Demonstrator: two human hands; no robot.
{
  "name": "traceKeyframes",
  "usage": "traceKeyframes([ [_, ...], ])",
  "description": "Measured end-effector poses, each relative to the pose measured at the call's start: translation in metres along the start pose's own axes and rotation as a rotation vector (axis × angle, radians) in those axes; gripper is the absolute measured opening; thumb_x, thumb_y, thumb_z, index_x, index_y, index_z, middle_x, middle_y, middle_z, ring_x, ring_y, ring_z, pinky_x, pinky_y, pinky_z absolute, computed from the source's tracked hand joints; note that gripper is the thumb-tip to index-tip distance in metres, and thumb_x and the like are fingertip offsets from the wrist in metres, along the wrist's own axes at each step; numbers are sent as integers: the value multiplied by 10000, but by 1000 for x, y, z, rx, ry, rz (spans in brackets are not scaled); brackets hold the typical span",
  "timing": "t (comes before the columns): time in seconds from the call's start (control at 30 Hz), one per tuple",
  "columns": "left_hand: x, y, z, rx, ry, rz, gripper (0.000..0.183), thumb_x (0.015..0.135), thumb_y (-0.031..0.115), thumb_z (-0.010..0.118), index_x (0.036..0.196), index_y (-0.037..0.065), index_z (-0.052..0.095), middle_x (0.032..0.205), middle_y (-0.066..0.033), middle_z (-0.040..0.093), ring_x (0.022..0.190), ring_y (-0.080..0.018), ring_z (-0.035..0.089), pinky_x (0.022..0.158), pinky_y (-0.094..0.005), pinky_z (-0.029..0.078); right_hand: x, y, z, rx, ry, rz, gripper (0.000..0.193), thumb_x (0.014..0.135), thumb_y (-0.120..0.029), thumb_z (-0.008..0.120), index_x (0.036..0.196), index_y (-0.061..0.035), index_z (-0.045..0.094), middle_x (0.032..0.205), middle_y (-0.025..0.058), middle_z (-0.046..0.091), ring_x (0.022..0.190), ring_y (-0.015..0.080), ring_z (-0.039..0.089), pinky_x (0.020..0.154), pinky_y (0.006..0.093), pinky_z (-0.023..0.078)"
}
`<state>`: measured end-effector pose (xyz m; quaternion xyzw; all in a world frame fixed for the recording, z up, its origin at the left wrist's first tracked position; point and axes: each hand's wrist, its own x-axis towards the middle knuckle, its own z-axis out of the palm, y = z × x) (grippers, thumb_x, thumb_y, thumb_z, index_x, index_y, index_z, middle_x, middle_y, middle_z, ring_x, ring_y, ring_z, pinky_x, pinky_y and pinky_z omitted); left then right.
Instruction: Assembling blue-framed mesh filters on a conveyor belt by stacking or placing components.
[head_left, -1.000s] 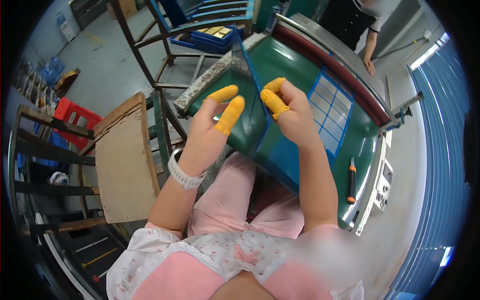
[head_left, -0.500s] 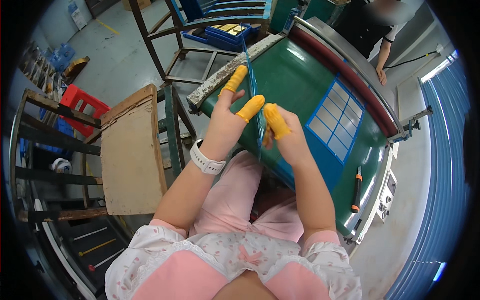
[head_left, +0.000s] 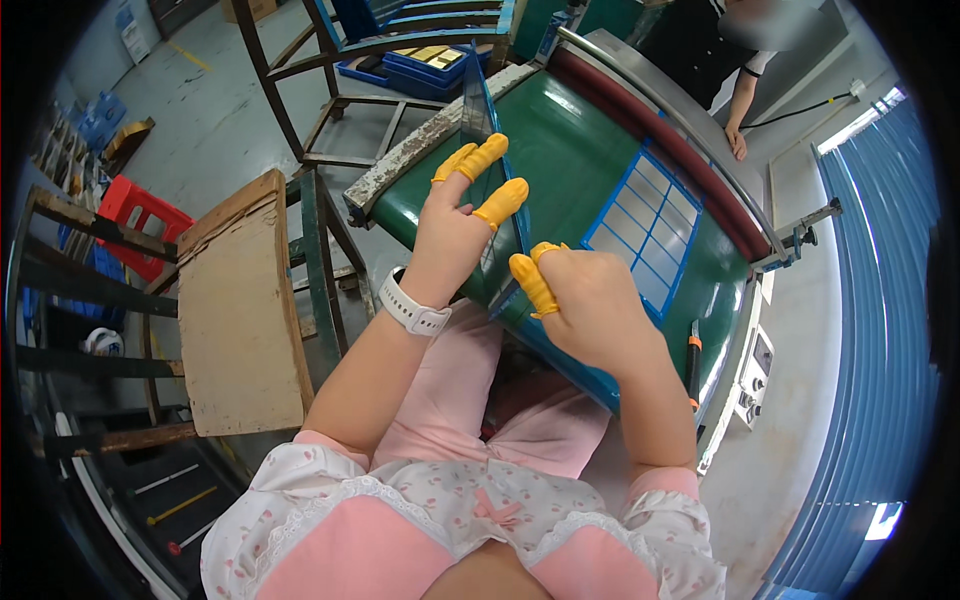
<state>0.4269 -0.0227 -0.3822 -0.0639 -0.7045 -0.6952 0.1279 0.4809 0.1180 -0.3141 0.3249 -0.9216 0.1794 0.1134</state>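
Observation:
A thin clear panel with blue edges (head_left: 479,100) stands tilted, nearly edge-on, above the near left part of the green belt (head_left: 560,130). My left hand (head_left: 450,240) holds it between thumb and fingers, which wear yellow finger cots. My right hand (head_left: 597,305), also in yellow finger cots, is closed at the panel's near edge. Its fingertips are partly hidden, so I cannot make out what they pinch. Blue film (head_left: 590,382) hangs along the belt's near edge below that hand. A second panel with a blue grid (head_left: 640,235) lies flat on the belt.
An orange-and-black utility knife (head_left: 693,365) lies at the belt's right. A dark red roller (head_left: 680,160) crosses the far side, where another person's hand (head_left: 737,140) rests. Left stand a wooden board (head_left: 240,320) on a rack and a red stool (head_left: 140,220); blue trays (head_left: 425,72) sit beyond.
My right hand has drawn slightly down and right, its back turning upward. The held panel has turned to show more of its face. The whole view has shifted a little.

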Motion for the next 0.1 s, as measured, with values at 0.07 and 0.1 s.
traceKeyframes([
  [0.07,-2,7,0,-222,-66,-69,519,688,260,667,1157,147,477,1208,-97,374,1094,-205,382,821,-333,373,2,18,4,198,-76,-40,190,725,-136,556,639,-11,441,575,168,506,541,337,511,468,378,387],
  [0.1,-4,7,1,-217,-82,-77,519,688,260,667,1157,147,477,1208,-97,374,1094,-205,382,821,-333,373,2,29,8,410,-211,86,260,745,-260,593,693,-38,468,638,137,557,599,240,577,505,384,409],
])
